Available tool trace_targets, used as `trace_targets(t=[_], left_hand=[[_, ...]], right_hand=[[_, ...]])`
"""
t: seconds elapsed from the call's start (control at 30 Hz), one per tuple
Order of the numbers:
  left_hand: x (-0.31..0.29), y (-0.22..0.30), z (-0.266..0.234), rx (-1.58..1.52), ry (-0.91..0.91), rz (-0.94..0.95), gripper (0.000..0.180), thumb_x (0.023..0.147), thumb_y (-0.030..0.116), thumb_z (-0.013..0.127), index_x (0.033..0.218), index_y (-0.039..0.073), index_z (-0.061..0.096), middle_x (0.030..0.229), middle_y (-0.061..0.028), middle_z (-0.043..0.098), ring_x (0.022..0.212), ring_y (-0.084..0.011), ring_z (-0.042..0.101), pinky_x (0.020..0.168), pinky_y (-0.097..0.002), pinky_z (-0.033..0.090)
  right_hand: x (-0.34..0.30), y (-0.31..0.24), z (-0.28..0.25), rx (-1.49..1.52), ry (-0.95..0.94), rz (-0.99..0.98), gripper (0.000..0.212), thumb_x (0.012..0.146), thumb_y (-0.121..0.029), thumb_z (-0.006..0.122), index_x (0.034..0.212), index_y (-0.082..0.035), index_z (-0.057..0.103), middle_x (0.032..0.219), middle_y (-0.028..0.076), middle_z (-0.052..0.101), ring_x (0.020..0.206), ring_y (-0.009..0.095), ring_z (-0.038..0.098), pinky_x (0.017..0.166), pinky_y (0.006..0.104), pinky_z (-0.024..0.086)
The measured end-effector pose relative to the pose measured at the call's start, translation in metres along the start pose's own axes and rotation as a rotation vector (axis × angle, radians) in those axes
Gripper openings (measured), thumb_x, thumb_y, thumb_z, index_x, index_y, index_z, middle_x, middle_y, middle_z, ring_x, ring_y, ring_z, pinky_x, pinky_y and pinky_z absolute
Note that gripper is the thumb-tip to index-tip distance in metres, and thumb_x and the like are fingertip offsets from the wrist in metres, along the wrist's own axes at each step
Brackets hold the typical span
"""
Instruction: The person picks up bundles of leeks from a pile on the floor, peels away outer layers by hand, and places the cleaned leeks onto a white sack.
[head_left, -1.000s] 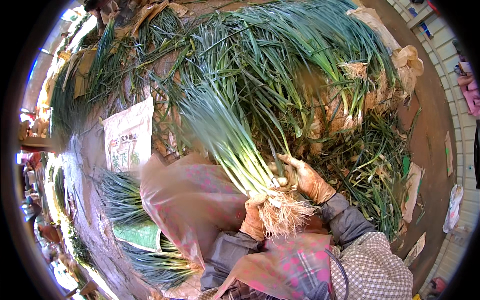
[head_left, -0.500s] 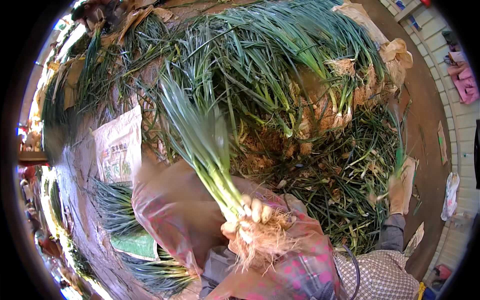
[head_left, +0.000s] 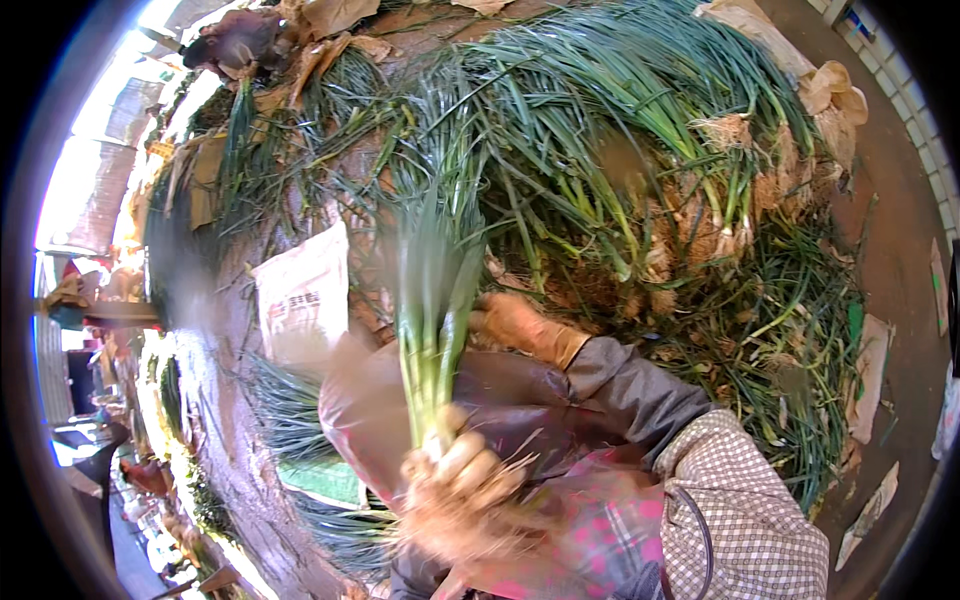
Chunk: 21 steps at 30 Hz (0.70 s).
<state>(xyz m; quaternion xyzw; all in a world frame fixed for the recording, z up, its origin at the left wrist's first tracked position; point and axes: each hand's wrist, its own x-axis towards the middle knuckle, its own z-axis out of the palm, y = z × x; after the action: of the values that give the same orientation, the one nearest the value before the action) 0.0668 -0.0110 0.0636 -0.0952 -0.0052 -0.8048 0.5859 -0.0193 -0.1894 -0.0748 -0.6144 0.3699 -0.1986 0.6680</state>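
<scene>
A bunch of green onions (head_left: 425, 375) stands nearly upright in my left hand (head_left: 465, 470), which is closed around its pale stems just above the roots. The stringy tan roots (head_left: 465, 525) hang below my fingers, and the leaf tops are smeared by motion. My right hand (head_left: 530, 330), in an orange-brown glove, reaches across just right of the bunch's leaves. Its fingertips are blurred beside the leaves, so I cannot tell whether they grip anything. A clear plastic sheet over pink-checked cloth (head_left: 600, 515) covers my lap.
A big heap of green onions (head_left: 600, 90) spreads ahead, roots to the right. Loose leaves and trimmings (head_left: 760, 370) lie on my right. At left are a white printed sack (head_left: 305, 285), more onion bunches (head_left: 290, 405) and a green package (head_left: 325, 480) on wet ground (head_left: 215, 430).
My right hand has swung from the far right, by the trimmings, to beside the bunch. My left hand has shifted slightly left, turning the bunch more upright. The view has turned left.
</scene>
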Motion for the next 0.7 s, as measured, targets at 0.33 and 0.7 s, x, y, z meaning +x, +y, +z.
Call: trace_targets(t=[0.33, 0.7], left_hand=[[-0.023, 0.025, 0.062, 0.066, -0.223, -0.112, 0.048, 0.081, 0.028, 0.061, 0.127, 0.022, 0.046, 0.076, -0.0004, 0.057, 0.057, -0.0155, 0.051, 0.057, -0.0355, 0.046], [-0.097, 0.012, 0.104, 0.363, 0.166, 0.091, 0.046, 0.079, 0.025, 0.063, 0.121, 0.016, 0.047, 0.076, -0.0042, 0.054, 0.054, -0.0173, 0.047, 0.051, -0.0352, 0.040]], right_hand=[[-0.106, -0.015, -0.142, 0.600, 0.374, 0.104, 0.029, 0.097, -0.027, 0.045, 0.107, -0.004, 0.059, 0.097, 0.011, 0.064, 0.086, 0.014, 0.062, 0.081, 0.0303, 0.053], [0.058, -0.003, -0.109, 1.129, 0.283, -0.063, 0.026, 0.097, -0.022, 0.046, 0.107, -0.002, 0.059, 0.089, 0.007, 0.062, 0.077, 0.011, 0.058, 0.079, 0.0268, 0.052]])
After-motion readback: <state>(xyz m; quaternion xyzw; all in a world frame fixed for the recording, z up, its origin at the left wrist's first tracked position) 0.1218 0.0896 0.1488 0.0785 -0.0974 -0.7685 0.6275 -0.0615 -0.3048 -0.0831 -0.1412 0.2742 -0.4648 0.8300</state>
